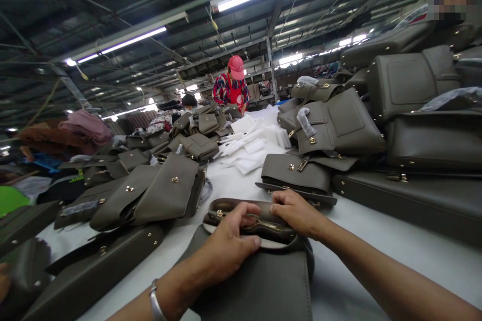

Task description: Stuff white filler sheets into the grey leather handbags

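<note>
An olive-grey handbag (pixel 259 281) lies before me with its mouth facing up. A brass zipper (pixel 267 226) and pale lining show inside the mouth. My left hand (pixel 235 238), with a silver bangle on its wrist, rests over the left of the opening. Its thumb and fingers are apart beside the zipper, and the fingertips are partly hidden. My right hand (pixel 291 210) grips the bag's far rim on the right, thumb and curled fingers closed on the edge. Just beyond the rim sits another bag (pixel 297 173) with gold fittings.
Piles of similar bags stand on the left (pixel 165 190) and right (pixel 339 120) of the white table (pixel 361 241). White padding sheets (pixel 252 145) are heaped in the middle. A person in a red cap (pixel 236 67) stands at the far end. Part of another hand (pixel 4 281) shows at the left edge.
</note>
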A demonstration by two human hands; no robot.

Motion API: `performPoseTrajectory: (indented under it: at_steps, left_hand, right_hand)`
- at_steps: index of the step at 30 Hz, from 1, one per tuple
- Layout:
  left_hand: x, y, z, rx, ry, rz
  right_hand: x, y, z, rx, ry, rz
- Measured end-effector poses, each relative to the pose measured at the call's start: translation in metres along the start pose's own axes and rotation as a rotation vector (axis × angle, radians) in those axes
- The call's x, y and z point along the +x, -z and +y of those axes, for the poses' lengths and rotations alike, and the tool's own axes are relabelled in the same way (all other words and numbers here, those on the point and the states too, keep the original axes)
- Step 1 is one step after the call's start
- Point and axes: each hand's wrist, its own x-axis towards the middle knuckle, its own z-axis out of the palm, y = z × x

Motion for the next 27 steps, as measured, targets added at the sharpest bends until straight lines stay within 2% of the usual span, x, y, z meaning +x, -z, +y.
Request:
performPoseTrajectory:
  at_steps: [1,3,6,9,11,14,15,17,21,23,25,27]
  left_hand:
    - [0.002,-0.001,-0.005,-0.108,0.013,0.014]
    - [0.001,-0.001,-0.011,-0.17,-0.007,0.04]
    - [-0.005,0.003,-0.011,-0.085,-0.109,0.028]
    - [-0.008,0.007,-0.006,-0.04,-0.091,-0.072]
    - [-0.006,0.007,-0.001,0.089,-0.063,-0.08]
    - [-0.004,0.002,0.005,0.409,-0.1,0.024]
    - [-0.003,0.0,0.006,0.446,-0.118,0.041]
    - [-0.003,-0.001,0.005,0.318,-0.128,-0.008]
    - [-0.001,0.001,0.001,-0.141,-0.183,-0.169]
    - [0.002,0.0,0.0,-0.147,-0.204,-0.187]
    - [0.006,-0.002,-0.002,-0.042,-0.154,-0.098]
    - [0.009,-0.004,-0.003,0.103,-0.101,0.089]
  right_hand:
    - [-0.001,0.0,-0.001,-0.012,0.003,0.006]
    - [-0.002,0.001,-0.003,-0.041,0.007,0.014]
    - [-0.003,0.003,-0.005,-0.059,0.009,0.011]
    - [-0.004,0.002,-0.006,-0.038,0.008,-0.002]
    - [-0.004,0.001,-0.006,-0.024,0.011,-0.002]
    - [-0.003,0.0,-0.002,0.011,-0.008,0.006]
    - [-0.003,0.0,-0.001,0.025,-0.014,0.008]
    - [-0.002,-0.001,0.002,0.052,-0.017,0.009]
    - [0.0,-0.003,0.005,0.091,-0.015,0.019]
    - [0.001,-0.004,0.005,0.093,-0.014,0.019]
    - [0.0,-0.004,0.004,0.091,-0.012,0.011]
    - [-0.001,-0.004,0.003,0.098,-0.022,0.008]
